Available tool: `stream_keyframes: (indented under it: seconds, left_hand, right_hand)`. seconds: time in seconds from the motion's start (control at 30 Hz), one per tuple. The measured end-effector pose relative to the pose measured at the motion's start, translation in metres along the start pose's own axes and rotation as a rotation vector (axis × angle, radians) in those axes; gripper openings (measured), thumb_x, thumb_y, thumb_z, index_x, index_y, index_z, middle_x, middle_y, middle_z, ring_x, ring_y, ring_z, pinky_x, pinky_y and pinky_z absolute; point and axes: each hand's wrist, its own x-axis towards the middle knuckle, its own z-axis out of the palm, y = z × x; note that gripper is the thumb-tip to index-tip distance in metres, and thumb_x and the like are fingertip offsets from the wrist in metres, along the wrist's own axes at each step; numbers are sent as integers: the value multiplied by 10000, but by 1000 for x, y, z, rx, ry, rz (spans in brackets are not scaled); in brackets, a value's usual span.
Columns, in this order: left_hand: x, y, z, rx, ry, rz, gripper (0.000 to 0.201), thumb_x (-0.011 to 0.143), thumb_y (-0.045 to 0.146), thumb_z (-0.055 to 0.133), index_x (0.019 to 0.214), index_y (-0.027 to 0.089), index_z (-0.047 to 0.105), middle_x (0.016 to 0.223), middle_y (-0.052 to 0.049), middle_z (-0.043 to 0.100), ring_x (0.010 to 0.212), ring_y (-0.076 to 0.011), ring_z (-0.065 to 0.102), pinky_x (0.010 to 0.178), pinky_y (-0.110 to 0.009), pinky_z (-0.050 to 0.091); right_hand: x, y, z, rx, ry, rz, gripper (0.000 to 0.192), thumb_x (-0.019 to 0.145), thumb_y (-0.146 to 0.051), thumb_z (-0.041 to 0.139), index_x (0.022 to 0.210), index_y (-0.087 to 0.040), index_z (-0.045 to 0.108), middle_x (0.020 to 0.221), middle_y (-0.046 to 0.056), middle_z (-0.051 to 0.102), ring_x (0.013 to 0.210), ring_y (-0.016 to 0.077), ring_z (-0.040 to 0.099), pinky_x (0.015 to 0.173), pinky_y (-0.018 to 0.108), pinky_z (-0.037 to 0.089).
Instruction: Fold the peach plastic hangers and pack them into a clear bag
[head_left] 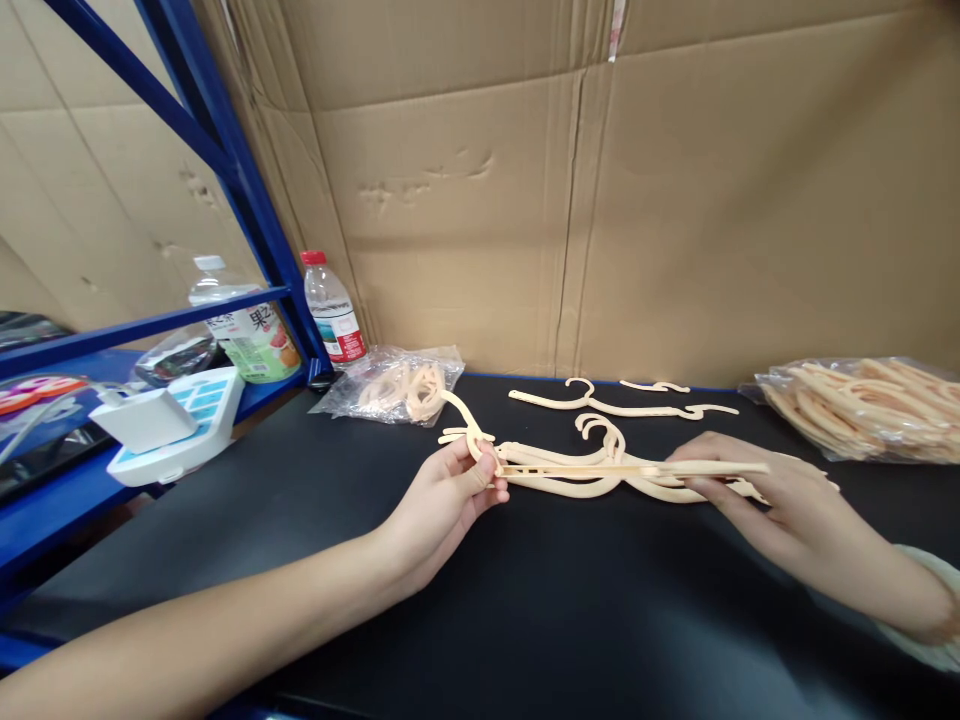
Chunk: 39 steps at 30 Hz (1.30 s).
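A cream plastic clothes hanger (570, 470), seen nearly edge-on, stretches between my two hands above the black tabletop. My left hand (442, 490) pinches its left end between thumb and fingers, where a curved cream piece (463, 412) rises; whether that piece joins the hanger cannot be made out. At the right end, my right hand (787, 510) has its thumb and fingers closed on the hanger. Just behind it, several matching hangers (577, 489) lie overlapping with their hooks pointing away, partly hidden by the held one and by my right hand.
Farther back lie another hanger (622, 408) and a small cream piece (655, 387). Clear bags of cream parts (412, 388) and hangers (877, 405) flank them. Bottles (335, 315), a white power strip (187, 410) and a blue frame (247, 220) stand left; cardboard (465, 200) walls the back.
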Motion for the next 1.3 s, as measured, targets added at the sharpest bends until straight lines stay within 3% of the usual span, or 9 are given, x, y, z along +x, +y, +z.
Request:
stream_keyframes:
  seconds: [0.2,0.47,0.73,0.97,1.3]
  left_hand:
    - [-2,2,2,17,20,32,265,716,243,783,695,147,538,713,27,498,621,-86,475,602,-219,433]
    - [0,-2,-2,17,83,54,235,717,194,760,708,150,529,698,23,521,597,-85,481,574,-208,437]
    - [3,5,0,-7,47,50,173,786,248,739,759,134,612,796,-17,566,735,-107,520,697,-224,501]
    - [-1,5,4,-13,-2,19,162,816,286,719,840,131,677,896,-44,588,837,-135,554,766,-256,521]
    - [0,4,2,-42,-33,12,124,875,222,648,795,131,621,923,-43,620,779,-109,567,799,-262,513]
  right_hand:
    - [-9,8,9,-142,112,-29,104,931,-257,500,993,-263,583,979,45,681,858,250,659,655,330,505]
    - [-5,-11,8,-37,93,-102,231,925,-141,466,1107,-259,545,1020,38,656,922,226,642,720,319,514]
    - [-5,-8,0,-124,209,-72,188,925,-172,495,1046,-262,606,990,34,687,887,242,669,661,317,521]
    - [-3,-9,-2,-135,180,-136,204,918,-134,488,1070,-244,569,1056,58,667,997,261,640,705,323,519]
    - [-4,-7,-2,-165,182,-110,126,918,-146,504,975,-230,579,1017,61,678,880,245,670,664,326,509]
